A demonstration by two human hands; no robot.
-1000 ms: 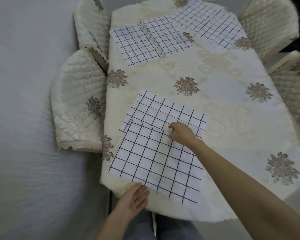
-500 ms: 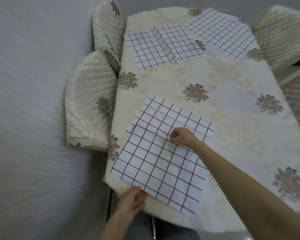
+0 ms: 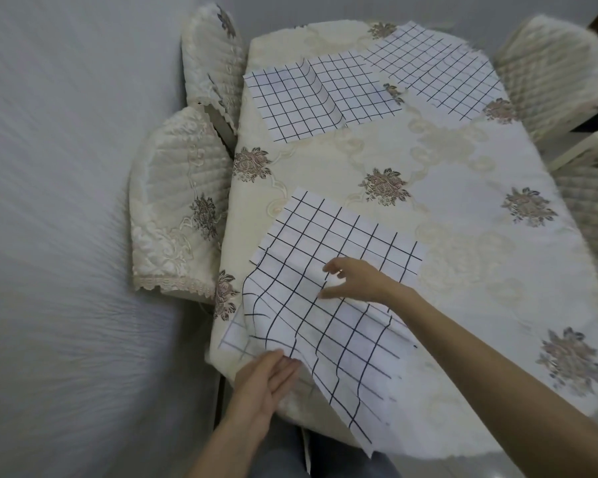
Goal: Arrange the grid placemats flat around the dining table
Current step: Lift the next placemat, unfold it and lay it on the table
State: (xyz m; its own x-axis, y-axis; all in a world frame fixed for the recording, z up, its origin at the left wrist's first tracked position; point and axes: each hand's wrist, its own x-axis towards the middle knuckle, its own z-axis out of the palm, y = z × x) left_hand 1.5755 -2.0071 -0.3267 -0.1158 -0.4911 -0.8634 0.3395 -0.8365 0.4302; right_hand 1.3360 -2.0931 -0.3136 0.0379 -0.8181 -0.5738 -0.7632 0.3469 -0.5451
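Observation:
The top grid placemat lies rippled and partly lifted at the table's near edge, and its near corner hangs over the edge. It overlaps a second grid placemat that lies flat beneath it. My right hand pinches the top mat at its far edge between thumb and fingers. The straight fingers of my left hand touch the mat's near left edge. At the far end lie a mat with a raised fold, another mat beside it and a third mat.
The oval table wears a cream floral cloth. Two quilted chairs stand against its left side and two more on the right. A faint grid patch shows under the lifted mat's left corner.
The top placemat, flat before, is now lifted and rippled, with its left side off the cloth. My left hand has moved up to its near edge. The camera has shifted left.

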